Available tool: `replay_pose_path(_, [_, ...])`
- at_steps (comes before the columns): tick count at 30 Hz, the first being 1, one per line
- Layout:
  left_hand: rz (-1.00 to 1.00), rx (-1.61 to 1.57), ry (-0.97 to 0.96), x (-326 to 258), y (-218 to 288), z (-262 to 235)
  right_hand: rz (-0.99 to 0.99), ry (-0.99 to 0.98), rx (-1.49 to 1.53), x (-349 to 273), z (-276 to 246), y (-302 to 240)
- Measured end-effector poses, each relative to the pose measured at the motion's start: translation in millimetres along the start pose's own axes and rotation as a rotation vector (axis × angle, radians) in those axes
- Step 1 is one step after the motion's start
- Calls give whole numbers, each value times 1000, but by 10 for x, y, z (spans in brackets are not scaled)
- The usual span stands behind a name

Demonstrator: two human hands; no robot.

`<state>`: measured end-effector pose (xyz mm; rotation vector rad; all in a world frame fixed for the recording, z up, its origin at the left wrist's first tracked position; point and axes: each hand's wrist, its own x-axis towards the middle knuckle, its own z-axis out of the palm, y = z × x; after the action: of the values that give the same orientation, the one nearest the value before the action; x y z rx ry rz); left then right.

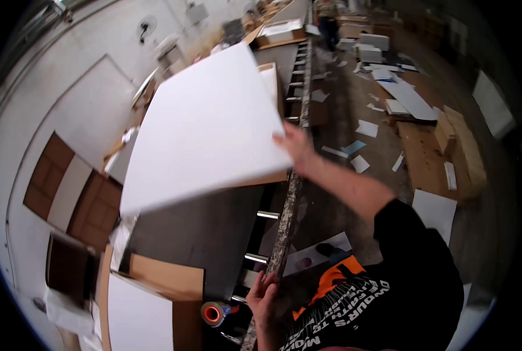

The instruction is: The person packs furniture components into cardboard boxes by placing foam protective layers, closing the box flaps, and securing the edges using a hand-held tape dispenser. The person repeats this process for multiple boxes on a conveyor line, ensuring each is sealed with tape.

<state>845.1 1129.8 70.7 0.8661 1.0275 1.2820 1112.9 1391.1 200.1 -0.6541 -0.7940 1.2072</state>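
A large white flat board point(205, 128) is held tilted above the dark tabletop, its lower edge blurred by motion. My right hand point(297, 149) grips the board's right edge, arm stretched out in a black sleeve. Lower down, my left hand point(262, 297) is beside the worn metal rail point(287, 225), fingers apart and holding nothing. A tape dispenser with a roll of tape point(214, 315) sits close to the left hand's left. Beneath the board a strip of brown cardboard point(264, 179) shows; the rest of it is hidden.
An opened carton point(167, 278) with a white panel point(139, 316) lies at lower left. Metal rollers point(256, 258) run along the rail. Another carton point(279, 35) stands at the far end. Paper scraps point(367, 128) and cardboard point(419, 155) litter the floor to the right; a person point(328, 23) stands far off.
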Motion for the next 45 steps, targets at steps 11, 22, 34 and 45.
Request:
replay_pose_path(11, [-405,-187,988,-942,-1560,-410,-165,127,-540,2341,659,1014])
replay_pose_path(22, [-630,-55,857,-213,-1725,24,-25,127,-506,2840,42,1142])
replay_pose_path(34, [-682,-11,791,97,-1857,-49,587,364,-777,2861,-805,1765])
replay_pose_path(45, [-626,-55,841,-249,-2126,-65,348,570,-1548,2724,-613,2716])
